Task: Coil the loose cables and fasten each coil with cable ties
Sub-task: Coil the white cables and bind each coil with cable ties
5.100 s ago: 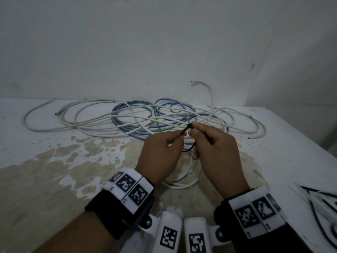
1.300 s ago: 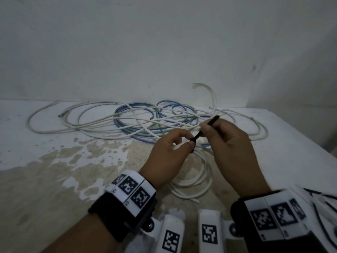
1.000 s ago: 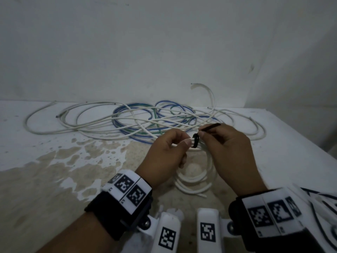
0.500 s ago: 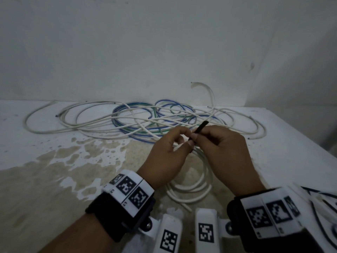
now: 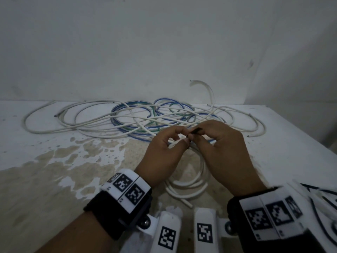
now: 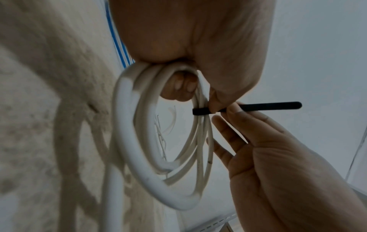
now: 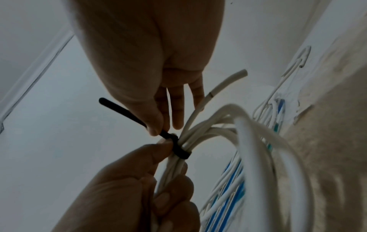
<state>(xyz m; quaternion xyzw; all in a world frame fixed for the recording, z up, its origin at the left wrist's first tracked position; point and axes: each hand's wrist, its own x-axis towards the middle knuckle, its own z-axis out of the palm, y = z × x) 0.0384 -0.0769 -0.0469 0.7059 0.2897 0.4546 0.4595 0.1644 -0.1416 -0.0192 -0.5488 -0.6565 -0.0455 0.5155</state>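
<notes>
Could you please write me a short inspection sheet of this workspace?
Surface: white table, brownish stains at left.
Job's things: white coil with black tie wrapped round it.
Clutter: black ties at right edge.
Grippers: left hand holds the coil; right hand pinches the tie's tail.
Cables: loose white, blue and green cables behind.
Surroundings: plain wall.

Lighting is dim and flat in all three views, with a cool grey cast and no glare or discernible source. The head view bows straight lines toward its edges and the wall (image 5: 164, 42) shows grain. In the left wrist view the white coil (image 6: 139, 157) casts a soft shadow on the table (image 6: 39, 125); near surfaces are blurred.
</notes>
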